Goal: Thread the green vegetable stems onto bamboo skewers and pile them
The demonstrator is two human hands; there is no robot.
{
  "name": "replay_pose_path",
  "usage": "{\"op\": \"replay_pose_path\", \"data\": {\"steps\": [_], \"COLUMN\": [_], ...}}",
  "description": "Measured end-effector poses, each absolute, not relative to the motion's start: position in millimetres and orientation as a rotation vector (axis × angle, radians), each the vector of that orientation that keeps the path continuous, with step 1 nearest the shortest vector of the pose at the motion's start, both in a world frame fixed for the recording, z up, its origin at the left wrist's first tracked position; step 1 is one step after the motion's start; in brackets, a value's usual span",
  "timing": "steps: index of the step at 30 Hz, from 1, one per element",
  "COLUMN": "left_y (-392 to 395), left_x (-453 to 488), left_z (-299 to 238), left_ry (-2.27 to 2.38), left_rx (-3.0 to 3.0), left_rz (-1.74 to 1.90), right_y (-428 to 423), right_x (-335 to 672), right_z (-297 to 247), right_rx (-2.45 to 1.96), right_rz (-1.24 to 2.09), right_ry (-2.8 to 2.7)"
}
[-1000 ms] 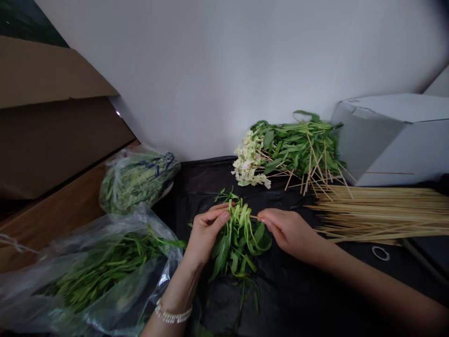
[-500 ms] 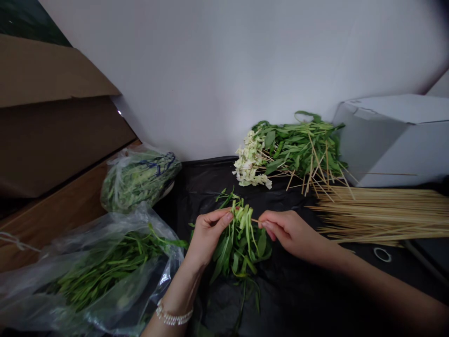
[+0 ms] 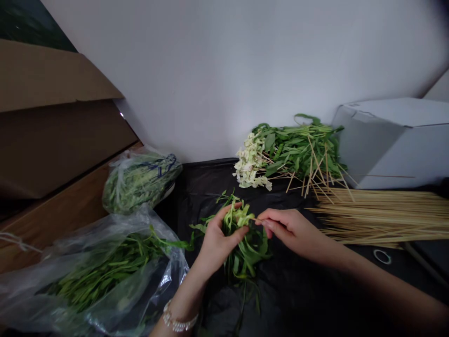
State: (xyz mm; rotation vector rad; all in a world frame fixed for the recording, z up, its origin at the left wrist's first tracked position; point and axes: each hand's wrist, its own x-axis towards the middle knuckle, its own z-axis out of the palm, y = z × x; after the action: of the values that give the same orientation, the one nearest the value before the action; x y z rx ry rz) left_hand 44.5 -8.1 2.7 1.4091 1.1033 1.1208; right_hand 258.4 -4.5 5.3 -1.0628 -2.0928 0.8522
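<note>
My left hand point(image 3: 218, 239) is closed round a folded bunch of green leafy stems point(image 3: 243, 243) over the black sheet point(image 3: 298, 290). My right hand point(image 3: 289, 229) pinches the end of a thin bamboo skewer point(image 3: 257, 220) whose tip pokes into the folded stems. A beaded bracelet point(image 3: 178, 322) is on my left wrist.
A pile of loose bamboo skewers point(image 3: 382, 216) lies to the right. Skewered greens point(image 3: 298, 150) with pale stem ends point(image 3: 249, 164) lie at the back by the wall. Two clear bags of greens point(image 3: 94, 269) point(image 3: 140, 180) sit left, beside a cardboard box point(image 3: 52, 117). A white box point(image 3: 396, 140) stands right.
My left hand has closed its fingers round the stems, folding them tighter. My right hand has stayed pinched on the skewer at the bunch.
</note>
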Motion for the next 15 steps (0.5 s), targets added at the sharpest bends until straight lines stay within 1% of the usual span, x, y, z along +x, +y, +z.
{"op": "replay_pose_path", "data": {"steps": [5,9,13,15], "left_y": [3.4,12.3,12.6,11.0], "left_x": [30.8,18.1,16.4,17.4], "left_z": [5.9,11.8,13.6,13.3], "left_ry": [1.107,1.156,1.168,1.164], "left_rx": [1.013,0.844,0.835,0.842], "left_rz": [1.353,1.575,1.620,1.608], "right_y": [5.6,13.0,15.4,16.2], "right_x": [280.5,300.0,305.4,303.3], "right_z": [17.0,22.5,16.6,12.1], "right_rx": [-1.134,-1.167,-1.321,-1.409], "right_rz": [0.846,0.787,0.458,0.373], "right_ry": [-2.188,-2.325,-2.502,-2.492]}}
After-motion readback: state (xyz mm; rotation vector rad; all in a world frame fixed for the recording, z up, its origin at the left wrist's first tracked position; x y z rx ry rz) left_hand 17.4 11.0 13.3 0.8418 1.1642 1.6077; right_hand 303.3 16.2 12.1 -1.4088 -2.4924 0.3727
